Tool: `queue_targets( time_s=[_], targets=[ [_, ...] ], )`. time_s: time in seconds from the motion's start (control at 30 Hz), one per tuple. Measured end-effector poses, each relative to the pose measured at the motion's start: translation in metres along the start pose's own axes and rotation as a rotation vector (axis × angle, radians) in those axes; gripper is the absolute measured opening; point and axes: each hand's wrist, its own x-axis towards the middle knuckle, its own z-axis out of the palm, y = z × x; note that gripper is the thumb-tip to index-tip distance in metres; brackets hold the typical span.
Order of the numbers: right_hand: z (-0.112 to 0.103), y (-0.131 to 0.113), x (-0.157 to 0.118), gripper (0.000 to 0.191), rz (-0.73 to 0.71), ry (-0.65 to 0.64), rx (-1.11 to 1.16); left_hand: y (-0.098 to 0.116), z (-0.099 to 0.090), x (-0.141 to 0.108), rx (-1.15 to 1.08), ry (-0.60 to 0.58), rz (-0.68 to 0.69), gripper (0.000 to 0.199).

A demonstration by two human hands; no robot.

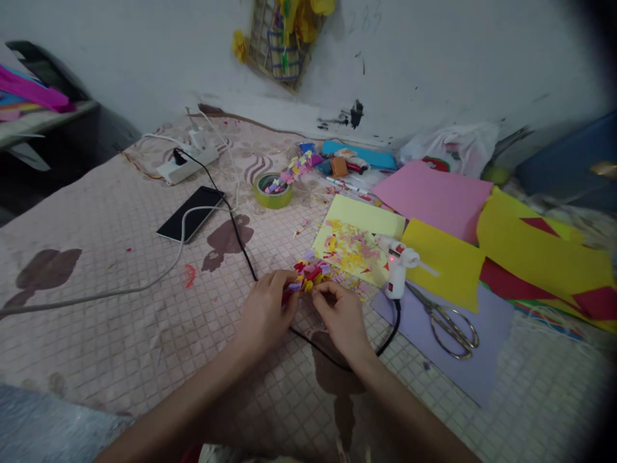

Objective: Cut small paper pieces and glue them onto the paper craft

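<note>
A small bundle of colourful foam pieces (310, 275), red, yellow, pink and lilac, is between my two hands. My left hand (270, 307) has its fingers wrapped round the left end of the bundle. At its right side, my right hand (340, 315) is closed in a pinch, with thumb and forefinger together; what they hold, if anything, is too small to make out. Small yellow and pink cut pieces (354, 247) lie scattered on a pale yellow sheet (371, 215) just beyond. A white glue gun (397, 273) stands to the right of my right hand, its small light red.
Scissors (450, 328) lie on a lilac sheet (486, 357) at right. Pink (434, 196) and yellow sheets (446, 263) spread behind. A phone (191, 214), a power strip (187, 164) and a tape roll (273, 198) are at left and back. A black cable (240, 238) runs under my hands.
</note>
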Motion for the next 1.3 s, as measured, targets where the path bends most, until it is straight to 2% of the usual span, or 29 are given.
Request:
queue_targets(
  time_s=[1.3],
  targets=[
    [0.0044,-0.0004,0.0077,0.012,0.031,-0.015,-0.167,-0.0030,-0.0001,-0.0008,-0.024,-0.004,-0.013,0.022]
  ],
)
